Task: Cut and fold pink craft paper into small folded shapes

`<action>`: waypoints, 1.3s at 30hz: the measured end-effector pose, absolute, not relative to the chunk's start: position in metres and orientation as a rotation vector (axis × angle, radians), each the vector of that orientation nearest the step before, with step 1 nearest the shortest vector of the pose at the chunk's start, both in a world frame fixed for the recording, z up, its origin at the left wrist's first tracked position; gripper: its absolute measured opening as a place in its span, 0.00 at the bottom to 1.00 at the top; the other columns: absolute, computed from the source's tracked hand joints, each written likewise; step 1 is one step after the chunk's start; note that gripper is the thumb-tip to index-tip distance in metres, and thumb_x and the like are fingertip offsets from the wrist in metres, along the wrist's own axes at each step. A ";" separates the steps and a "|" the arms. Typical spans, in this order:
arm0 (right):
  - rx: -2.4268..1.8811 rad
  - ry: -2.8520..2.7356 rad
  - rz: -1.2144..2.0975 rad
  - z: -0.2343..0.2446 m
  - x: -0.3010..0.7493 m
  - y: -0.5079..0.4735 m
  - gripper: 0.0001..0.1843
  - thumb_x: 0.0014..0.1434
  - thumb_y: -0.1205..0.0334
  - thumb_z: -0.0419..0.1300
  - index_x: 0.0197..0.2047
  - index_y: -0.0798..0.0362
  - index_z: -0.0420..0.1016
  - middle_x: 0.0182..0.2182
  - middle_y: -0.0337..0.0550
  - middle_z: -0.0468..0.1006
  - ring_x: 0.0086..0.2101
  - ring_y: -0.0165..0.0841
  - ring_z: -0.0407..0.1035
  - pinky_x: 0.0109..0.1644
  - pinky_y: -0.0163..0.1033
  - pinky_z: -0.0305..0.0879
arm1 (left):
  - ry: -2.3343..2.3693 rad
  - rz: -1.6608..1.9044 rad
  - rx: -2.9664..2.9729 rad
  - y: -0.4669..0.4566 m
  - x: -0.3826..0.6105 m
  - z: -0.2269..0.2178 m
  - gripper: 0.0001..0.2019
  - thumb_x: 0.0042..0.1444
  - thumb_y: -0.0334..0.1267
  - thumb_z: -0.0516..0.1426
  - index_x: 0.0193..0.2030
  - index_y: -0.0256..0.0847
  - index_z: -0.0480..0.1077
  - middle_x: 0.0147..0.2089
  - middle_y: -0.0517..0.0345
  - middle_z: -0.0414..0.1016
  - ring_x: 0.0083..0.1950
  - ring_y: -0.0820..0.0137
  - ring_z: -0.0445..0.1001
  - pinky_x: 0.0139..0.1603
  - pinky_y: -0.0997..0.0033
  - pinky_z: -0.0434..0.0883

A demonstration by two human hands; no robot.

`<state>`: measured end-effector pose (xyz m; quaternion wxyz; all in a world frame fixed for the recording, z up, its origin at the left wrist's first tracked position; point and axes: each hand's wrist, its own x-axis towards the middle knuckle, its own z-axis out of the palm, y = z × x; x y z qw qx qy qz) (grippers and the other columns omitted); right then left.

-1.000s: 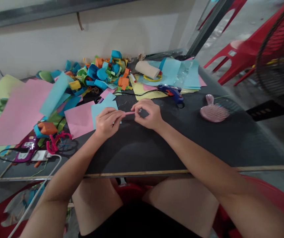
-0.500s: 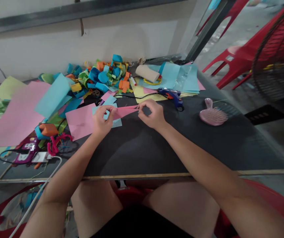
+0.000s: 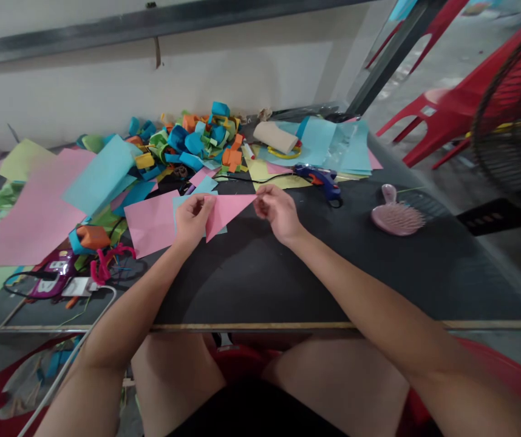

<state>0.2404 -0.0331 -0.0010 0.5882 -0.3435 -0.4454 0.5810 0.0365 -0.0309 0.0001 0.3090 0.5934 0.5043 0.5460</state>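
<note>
A pink folded paper (image 3: 226, 212), triangular in outline, is held up over the dark table. My left hand (image 3: 193, 217) pinches its left side between thumb and fingers. At the paper's right tip, my right hand (image 3: 279, 212) has its thumb and index finger closed on the point, with the other fingers curled. Beneath and behind my left hand lie a larger pink sheet (image 3: 151, 221) and a light blue piece of paper, partly covered by the hand and the folded paper.
Behind the hands is a heap of blue, orange and green paper shapes (image 3: 192, 142). A blue glue gun (image 3: 322, 179) and a cardboard roll (image 3: 276, 138) lie right of it. A pink hairbrush (image 3: 397, 217) rests at the right; a purple power strip (image 3: 55, 276) sits at the left.
The pink paper, seen narrow and nearly edge-on before, now shows a broad triangular face, its lower corner hanging below my left hand. The view has shifted slightly.
</note>
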 end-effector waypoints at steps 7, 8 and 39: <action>-0.512 -0.675 1.686 0.022 0.248 -0.044 0.12 0.42 0.56 0.56 0.27 0.49 0.55 0.25 0.35 0.57 0.25 0.28 0.57 0.27 0.35 0.56 | 1.291 1.445 1.503 -0.027 0.039 -0.009 0.12 0.56 0.48 0.60 0.35 0.40 0.75 0.34 0.57 0.78 0.34 0.74 0.73 0.35 0.74 0.69; -0.509 -0.667 1.694 0.023 0.248 -0.045 0.12 0.42 0.57 0.56 0.27 0.49 0.53 0.25 0.35 0.56 0.25 0.29 0.57 0.27 0.36 0.57 | 1.293 1.448 1.494 -0.027 0.039 -0.009 0.12 0.56 0.48 0.60 0.35 0.40 0.75 0.34 0.57 0.78 0.34 0.74 0.73 0.35 0.74 0.69; -0.233 -0.945 1.801 0.037 0.242 -0.061 0.27 0.40 0.66 0.62 0.26 0.50 0.40 0.19 0.29 0.46 0.22 0.26 0.44 0.26 0.36 0.48 | 1.348 1.437 1.515 -0.026 0.036 -0.008 0.13 0.56 0.49 0.60 0.35 0.41 0.76 0.32 0.57 0.77 0.31 0.74 0.72 0.32 0.74 0.68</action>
